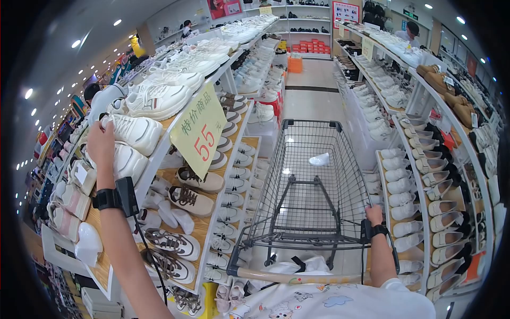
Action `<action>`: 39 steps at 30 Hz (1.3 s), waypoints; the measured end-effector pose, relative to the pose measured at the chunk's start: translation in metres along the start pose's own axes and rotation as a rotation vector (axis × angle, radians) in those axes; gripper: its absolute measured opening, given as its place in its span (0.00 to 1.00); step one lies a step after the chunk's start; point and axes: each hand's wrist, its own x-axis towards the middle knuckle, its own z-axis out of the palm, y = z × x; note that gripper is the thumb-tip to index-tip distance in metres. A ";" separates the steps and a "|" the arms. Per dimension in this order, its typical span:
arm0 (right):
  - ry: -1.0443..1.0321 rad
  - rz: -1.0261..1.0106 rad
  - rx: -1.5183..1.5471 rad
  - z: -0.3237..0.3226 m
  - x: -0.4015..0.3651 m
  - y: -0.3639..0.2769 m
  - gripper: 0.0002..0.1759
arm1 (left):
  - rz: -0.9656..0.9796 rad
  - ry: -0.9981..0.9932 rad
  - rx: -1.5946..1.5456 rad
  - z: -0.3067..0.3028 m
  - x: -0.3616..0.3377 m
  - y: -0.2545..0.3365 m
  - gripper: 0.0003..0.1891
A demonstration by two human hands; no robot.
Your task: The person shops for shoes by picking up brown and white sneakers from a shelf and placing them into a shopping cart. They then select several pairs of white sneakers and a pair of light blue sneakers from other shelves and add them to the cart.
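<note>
My left hand (pixel 101 142) reaches over the top shelf at the left, its fingers closed at the heel end of a white sneaker (pixel 139 133). Another white sneaker (pixel 127 161) lies just in front of it. My right hand (pixel 374 214) is closed on the right side rim of a grey wire shopping cart (pixel 340 139). A small white item (pixel 319 159) lies inside the cart's basket. Both wrists carry black straps with small devices. A yellow price sign (pixel 197 131) reading 55 hangs from the shelf edge, right of my left hand.
Tiered racks of shoes line both sides of the aisle (pixel 308 106). Brown shoes (pixel 186 199) stand on the left lower shelf, brown slip-ons (pixel 458 106) on the right top shelf. Orange boxes (pixel 311 47) are stacked at the far end. Other people stand beyond the racks.
</note>
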 end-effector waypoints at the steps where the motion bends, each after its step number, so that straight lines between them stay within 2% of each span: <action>1: -0.010 -0.003 -0.006 -0.001 0.001 0.000 0.16 | -0.004 -0.003 -0.002 0.000 -0.002 0.000 0.18; 9: 0.052 0.002 -0.043 -0.005 -0.007 -0.007 0.16 | 0.059 0.143 0.025 0.003 -0.004 0.004 0.17; 13: -0.025 0.067 -0.015 -0.011 -0.010 -0.012 0.17 | 0.029 0.080 -0.152 0.000 -0.005 0.003 0.16; 17: -0.008 0.054 -0.028 -0.008 -0.008 -0.010 0.18 | 0.077 0.146 -0.287 0.006 -0.001 -0.006 0.13; 23: 0.025 0.005 0.039 -0.004 -0.006 -0.007 0.18 | 0.154 0.403 -0.287 -0.021 -0.011 0.036 0.10; 25: 0.016 0.026 0.076 -0.001 -0.002 -0.004 0.16 | 0.312 0.461 -0.389 -0.035 -0.015 0.056 0.08; 26: 0.023 0.029 0.046 0.003 0.002 -0.003 0.16 | 0.309 0.470 -0.382 -0.041 -0.019 0.064 0.08; 28: 0.031 0.037 0.013 -0.004 -0.007 -0.009 0.16 | 0.395 0.455 -0.544 -0.055 -0.028 0.081 0.08; 35: 0.073 0.034 -0.078 -0.014 -0.022 -0.020 0.16 | 0.482 0.355 -0.851 -0.079 -0.064 0.143 0.08; 39: 0.093 0.028 -0.068 -0.012 -0.024 -0.018 0.16 | 0.542 0.175 -0.983 -0.084 -0.094 0.189 0.07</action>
